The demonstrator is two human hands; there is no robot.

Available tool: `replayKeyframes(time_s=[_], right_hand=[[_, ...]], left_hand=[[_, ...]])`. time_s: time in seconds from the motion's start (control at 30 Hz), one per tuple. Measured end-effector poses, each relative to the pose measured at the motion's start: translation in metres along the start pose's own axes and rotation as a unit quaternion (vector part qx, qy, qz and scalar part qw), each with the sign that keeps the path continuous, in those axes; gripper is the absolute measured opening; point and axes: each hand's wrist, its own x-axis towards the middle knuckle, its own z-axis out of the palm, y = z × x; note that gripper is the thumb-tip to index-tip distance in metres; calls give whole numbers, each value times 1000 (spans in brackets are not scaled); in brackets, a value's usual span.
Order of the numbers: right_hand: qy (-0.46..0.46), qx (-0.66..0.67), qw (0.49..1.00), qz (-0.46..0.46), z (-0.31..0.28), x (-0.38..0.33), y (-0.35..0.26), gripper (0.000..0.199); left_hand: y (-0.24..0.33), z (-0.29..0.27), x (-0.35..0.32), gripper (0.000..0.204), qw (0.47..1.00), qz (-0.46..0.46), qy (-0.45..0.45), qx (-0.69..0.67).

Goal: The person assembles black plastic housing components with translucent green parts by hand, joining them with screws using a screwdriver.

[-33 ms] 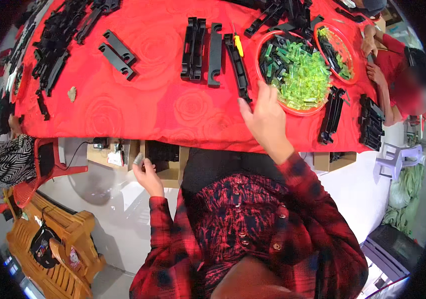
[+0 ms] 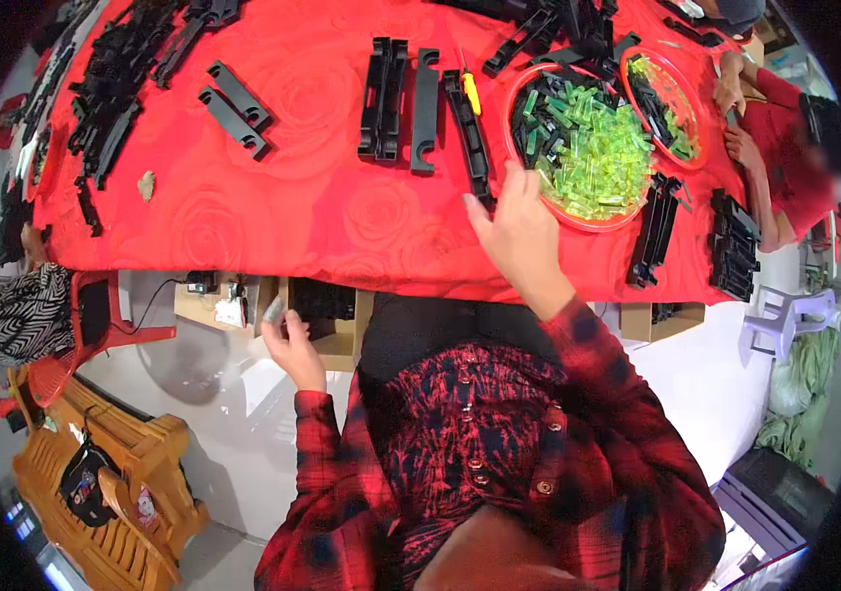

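Note:
My right hand (image 2: 522, 231) is over the red cloth, fingers stretched and thumb spread, with nothing visible in it. Its fingertips are at the near left rim of a red basket (image 2: 578, 226) full of yellow-green translucent pieces (image 2: 603, 163) and dark ones. Just beyond the thumb lies a narrow black plastic part (image 2: 466, 133), with a yellow-handled screwdriver (image 2: 471, 95) beside it. Below the table edge, in front of an open cardboard box (image 2: 342, 345), hangs my left hand (image 2: 292, 353). Its thumb and forefinger are apart, and a grey covering wraps the forefinger's tip.
More black plastic parts lie on the table (image 2: 292, 212): a pair (image 2: 235, 110), an upright group (image 2: 384, 103) and a heap (image 2: 110, 89). A second red basket (image 2: 693, 163) stands at right, near another person's hands (image 2: 736, 118). A wooden chair (image 2: 110, 492) stands lower left.
My right hand has moved very slightly left. The whole view has shifted by a few pixels; my left hand keeps its pose.

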Motion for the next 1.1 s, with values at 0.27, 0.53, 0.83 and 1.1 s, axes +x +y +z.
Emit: replayKeyframes(time_s=[0.27,0.53,0.83,1.1], right_hand=[[-19,-14,999,-40,21,0,19,30],[-81,249,965,-21,-66,-22,50,15],[-222,348,902,-123,-124,-23,83,22],[-183,283,918,-208,-101,-7,79,22]], left_hand=[[120,110,-33,27,925,266,-267,55],[138,155,-29,24,880,23,-474,9],[169,145,-27,85,468,-367,-790,-146],[174,136,-38,62,564,-293,-771,-42]])
